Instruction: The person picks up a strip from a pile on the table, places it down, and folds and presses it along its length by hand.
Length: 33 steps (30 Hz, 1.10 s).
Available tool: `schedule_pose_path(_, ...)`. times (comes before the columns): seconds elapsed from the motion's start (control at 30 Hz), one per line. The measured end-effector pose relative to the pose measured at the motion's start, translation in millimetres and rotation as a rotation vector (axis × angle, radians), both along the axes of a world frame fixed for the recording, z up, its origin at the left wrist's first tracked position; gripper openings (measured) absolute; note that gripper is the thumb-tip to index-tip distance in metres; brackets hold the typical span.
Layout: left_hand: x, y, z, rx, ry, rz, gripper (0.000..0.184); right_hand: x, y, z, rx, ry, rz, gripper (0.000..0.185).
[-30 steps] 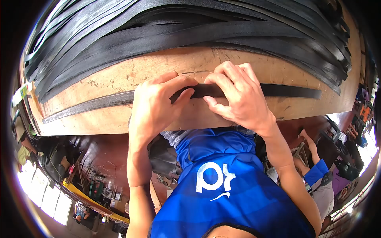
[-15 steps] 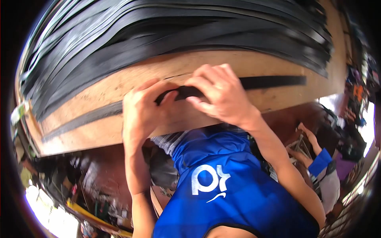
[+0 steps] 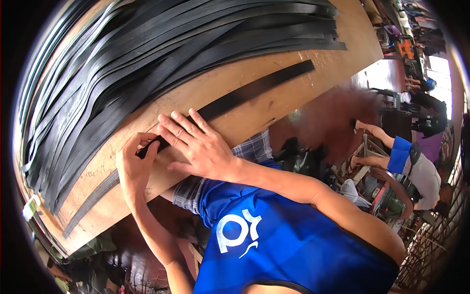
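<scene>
A long flat black strip (image 3: 254, 92) lies along the near side of the wooden table (image 3: 293, 105). My left hand (image 3: 134, 159) is closed on this strip, thumb and fingers pinching it near its middle, where it lifts or bends a little. To the left of that hand the strip runs on, looking greyer, toward the table's left end. Just right of it, my right hand (image 3: 203, 149) is open, fingers straight and spread, the fingertips lying over the strip. Parts of the strip are hidden beneath both hands.
A broad pile of black strips (image 3: 210, 39) covers the far side of the table, some crossing others. A person (image 3: 411, 161) in a grey top and blue shorts is at the right beside cluttered equipment. Reddish floor (image 3: 318, 127) shows past the table's edge.
My right hand has flattened from a curled shape and now lies on the strip. My left hand has closed in a pinch. The view has turned, so the table slants more.
</scene>
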<state>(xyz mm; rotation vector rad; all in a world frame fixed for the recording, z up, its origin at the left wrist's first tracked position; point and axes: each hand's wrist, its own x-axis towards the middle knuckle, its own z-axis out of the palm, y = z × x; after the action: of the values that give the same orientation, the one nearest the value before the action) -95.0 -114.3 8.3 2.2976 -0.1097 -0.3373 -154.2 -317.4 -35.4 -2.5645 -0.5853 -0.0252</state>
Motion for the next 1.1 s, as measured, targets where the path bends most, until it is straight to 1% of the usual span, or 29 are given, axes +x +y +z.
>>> schedule_pose_path(0.07,0,0,2,0.015,0.021,-0.002,0.019,5,-16,-1,-0.012,-0.02,-0.063,0.085)
schedule_pose_path(0.23,2,7,-2,0.035,0.067,0.005,0.018,11,-88,-2,-0.118,-0.084,-0.207,0.086)
schedule_pose_path(0.3,2,9,-6,0.002,0.096,0.022,0.018,13,-118,-3,-0.186,-0.076,-0.274,0.085)
schedule_pose_path(0.4,2,10,-6,-0.016,0.097,0.022,0.018,16,-165,-4,-0.151,-0.094,-0.396,0.085)
schedule_pose_path(0.57,3,12,-7,-0.034,0.113,0.018,0.017,14,-240,-2,-0.206,-0.111,-0.606,0.079)
schedule_pose_path(0.63,3,13,-1,-0.049,0.103,0.02,0.017,8,-277,-7,-0.234,-0.064,-0.7,0.072)
schedule_pose_path(0.73,4,3,7,-0.007,0.093,-0.01,0.016,6,-278,-2,-0.241,-0.026,-0.699,0.073)
schedule_pose_path(0.8,6,3,3,-0.027,0.068,-0.024,0.016,9,-268,-8,-0.464,-0.244,-0.759,0.069)
schedule_pose_path(0.83,5,5,1,-0.046,0.05,-0.048,0.016,14,-247,-1,-0.449,-0.244,-0.74,0.069)
schedule_pose_path(0.9,4,0,2,-0.027,0.021,-0.045,0.018,21,-175,28,0.001,-0.288,-0.471,0.064)
schedule_pose_path(0.97,3,-9,3,0.005,0.006,-0.071,0.019,27,-111,30,0.13,-0.249,-0.078,0.061)
schedule_pose_path(1.03,3,-15,4,-0.042,-0.005,-0.115,0.02,32,-55,25,0.23,-0.14,0.103,0.061)
schedule_pose_path(1.07,2,-16,6,-0.02,-0.052,-0.141,0.02,34,-45,21,0.254,-0.132,0.127,0.061)
schedule_pose_path(1.1,0,-16,9,-0.036,-0.012,-0.099,0.023,41,-35,15,0.23,-0.123,0.15,0.056)
